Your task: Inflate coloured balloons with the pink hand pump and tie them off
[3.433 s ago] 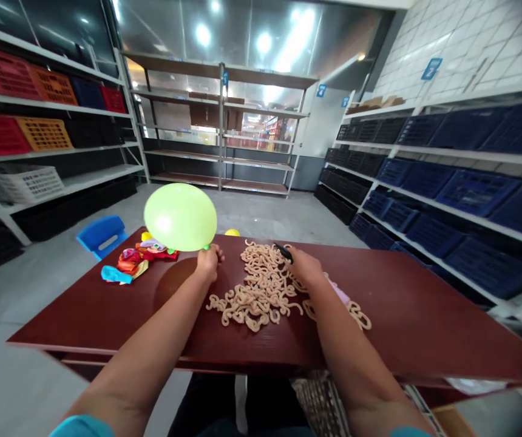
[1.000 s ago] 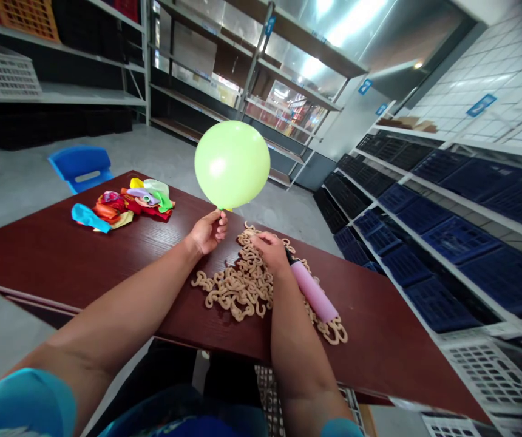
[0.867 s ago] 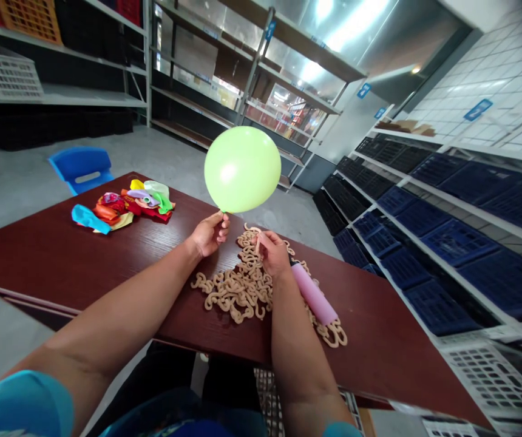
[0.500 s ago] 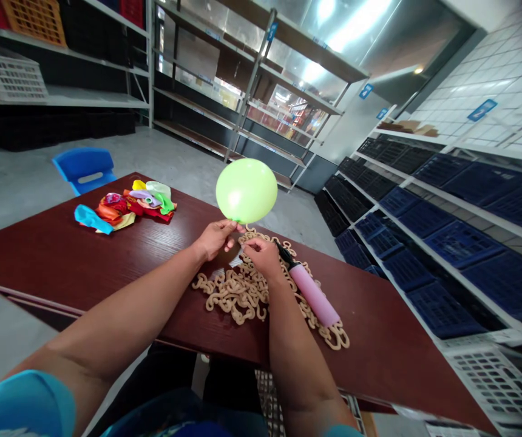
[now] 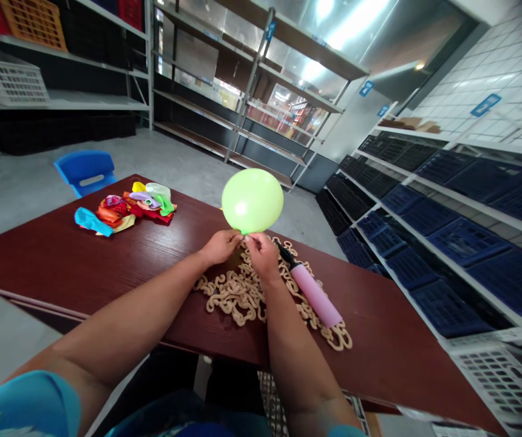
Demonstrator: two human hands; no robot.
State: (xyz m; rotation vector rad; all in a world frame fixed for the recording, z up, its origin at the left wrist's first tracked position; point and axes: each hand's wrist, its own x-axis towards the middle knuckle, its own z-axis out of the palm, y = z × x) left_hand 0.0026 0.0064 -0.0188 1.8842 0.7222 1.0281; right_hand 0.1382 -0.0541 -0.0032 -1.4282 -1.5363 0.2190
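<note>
A pale green inflated balloon (image 5: 252,200) is held up above the table by its neck. My left hand (image 5: 223,246) pinches the neck from the left, fingers closed. My right hand (image 5: 262,254) is closed on the same neck from the right, thumb and fingertips together, almost touching the left. Beneath both hands lies a heap of tan, curly rope-like pieces (image 5: 238,295). A pink hand pump (image 5: 316,295) with a black end rests on this heap, just right of my right forearm. The exact shape of the neck is hidden by my fingertips.
Several uninflated balloons (image 5: 140,206) in mixed colours lie in a pile at the left of the dark red table (image 5: 152,255). A blue chair (image 5: 85,170) stands behind it. Racks of dark blue crates (image 5: 465,237) run along the right; metal shelving (image 5: 243,115) stands at the back.
My right hand has risen from over the tan heap to the balloon's neck beside my left hand. The balloon has shifted slightly right and down.
</note>
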